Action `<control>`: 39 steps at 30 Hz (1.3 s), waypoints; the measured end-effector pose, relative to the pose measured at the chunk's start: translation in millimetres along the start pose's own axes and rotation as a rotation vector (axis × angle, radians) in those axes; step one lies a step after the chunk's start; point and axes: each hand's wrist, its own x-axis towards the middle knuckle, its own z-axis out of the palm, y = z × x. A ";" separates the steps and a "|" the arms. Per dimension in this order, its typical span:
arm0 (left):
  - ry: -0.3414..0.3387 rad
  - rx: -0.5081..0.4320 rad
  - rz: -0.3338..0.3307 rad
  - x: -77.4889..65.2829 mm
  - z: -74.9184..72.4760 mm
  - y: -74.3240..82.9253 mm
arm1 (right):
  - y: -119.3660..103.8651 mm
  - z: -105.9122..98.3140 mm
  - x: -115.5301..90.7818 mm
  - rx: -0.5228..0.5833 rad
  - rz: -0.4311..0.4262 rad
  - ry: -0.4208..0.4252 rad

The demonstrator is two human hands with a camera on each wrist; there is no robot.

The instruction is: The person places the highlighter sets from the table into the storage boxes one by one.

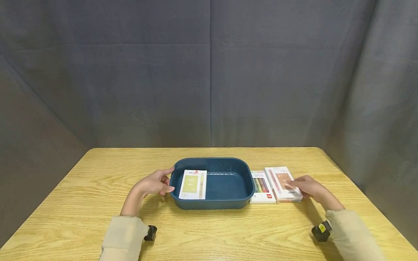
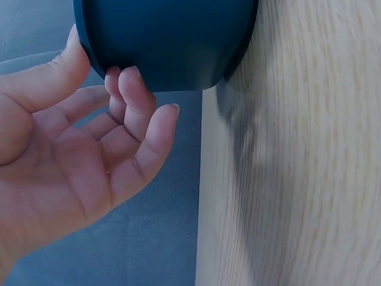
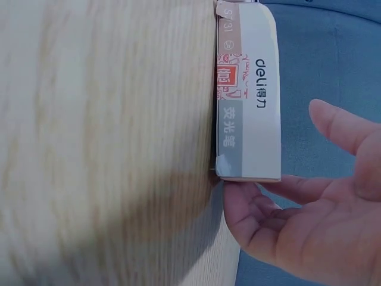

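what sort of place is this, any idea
Probably a plain, curtained-off filming or recording space, though the room beyond doesn't show. Grey fabric hangs behind and at both sides of a wood-grain table, and a small black device sits at each wrist.

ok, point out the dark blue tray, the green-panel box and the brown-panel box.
dark blue tray [image 1: 228,186]: head view, bare inside floor.
green-panel box [image 1: 191,184]: head view, its green panel.
brown-panel box [image 1: 281,180]: head view, its brown panel.
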 end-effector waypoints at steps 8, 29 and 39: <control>0.012 0.009 -0.011 -0.2 0.2 1.0 | -4.4 -1.2 -4.6 0.033 0.045 -0.022; 0.011 -0.006 -0.022 0.9 1.1 -2.4 | -1.4 -10.0 -9.6 0.157 0.012 -0.062; 0.011 -0.003 -0.009 -0.1 0.3 -2.1 | 1.8 -13.0 -10.5 0.201 -0.045 -0.053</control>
